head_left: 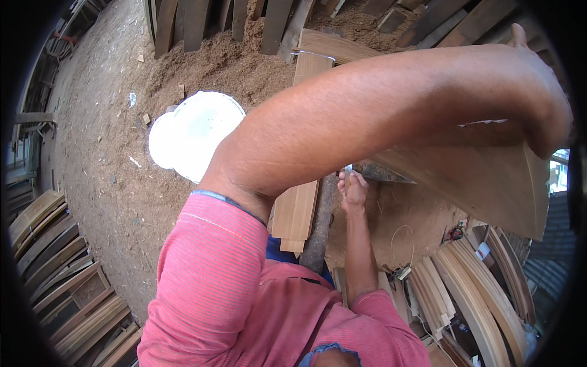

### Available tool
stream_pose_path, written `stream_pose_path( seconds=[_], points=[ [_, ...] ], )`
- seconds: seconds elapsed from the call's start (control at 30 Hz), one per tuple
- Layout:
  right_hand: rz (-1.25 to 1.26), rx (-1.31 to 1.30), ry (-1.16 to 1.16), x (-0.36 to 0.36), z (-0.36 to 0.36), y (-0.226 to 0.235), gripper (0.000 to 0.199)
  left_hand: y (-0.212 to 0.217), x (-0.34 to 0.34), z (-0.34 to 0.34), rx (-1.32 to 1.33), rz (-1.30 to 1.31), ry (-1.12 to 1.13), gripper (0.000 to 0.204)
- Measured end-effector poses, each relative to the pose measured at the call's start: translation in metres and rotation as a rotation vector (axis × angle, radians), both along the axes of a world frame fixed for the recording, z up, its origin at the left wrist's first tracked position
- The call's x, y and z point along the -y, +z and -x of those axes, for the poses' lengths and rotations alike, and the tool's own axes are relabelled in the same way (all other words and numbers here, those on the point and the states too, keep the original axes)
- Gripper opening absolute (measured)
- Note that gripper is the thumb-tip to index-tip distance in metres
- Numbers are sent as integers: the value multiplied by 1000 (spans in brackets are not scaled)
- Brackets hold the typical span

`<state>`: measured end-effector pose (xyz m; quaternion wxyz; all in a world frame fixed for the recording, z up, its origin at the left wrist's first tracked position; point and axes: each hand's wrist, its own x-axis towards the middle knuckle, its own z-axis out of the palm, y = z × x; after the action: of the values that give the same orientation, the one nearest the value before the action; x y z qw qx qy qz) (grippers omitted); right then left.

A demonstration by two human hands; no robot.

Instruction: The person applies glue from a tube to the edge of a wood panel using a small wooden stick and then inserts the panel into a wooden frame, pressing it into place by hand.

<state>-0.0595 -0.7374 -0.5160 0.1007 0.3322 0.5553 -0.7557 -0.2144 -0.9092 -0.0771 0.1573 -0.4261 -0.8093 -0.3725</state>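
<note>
My left arm reaches across the middle of the view to the upper right. There my left hand [541,92] is seen from its back, thumb sticking up. Its fingers bend down beside the edge of a broad, flat brown panel [477,177] that widens toward it; I cannot tell whether they grip it. Lower and nearer, my right hand [353,194] has its fingers curled round something small, mostly hidden, with a pale tip. Just left of it a jointed wooden board [296,211] with a stepped end lies along a dark bar [321,226], partly covered by my left arm.
A round white tub [208,119] stands on the sawdust-covered ground [116,159] to the left. Dark planks [195,24] lean along the far side. Curved wooden pieces are stacked at the lower right [471,287] and the lower left [67,263].
</note>
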Motion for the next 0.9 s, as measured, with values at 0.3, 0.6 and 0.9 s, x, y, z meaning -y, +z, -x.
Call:
stream_pose_path(
  seconds=[0.3,0.6,0.9],
  points=[
    [231,9,26,-9,4,39,14,9,-14,4,-30,-30,34,30],
    [332,-125,80,16,-27,100,17,15,-17,-7,-75,-75,103,31],
    [46,-453,484,97,-27,166,23,1,-40,9,-20,48,44,35]
  ],
)
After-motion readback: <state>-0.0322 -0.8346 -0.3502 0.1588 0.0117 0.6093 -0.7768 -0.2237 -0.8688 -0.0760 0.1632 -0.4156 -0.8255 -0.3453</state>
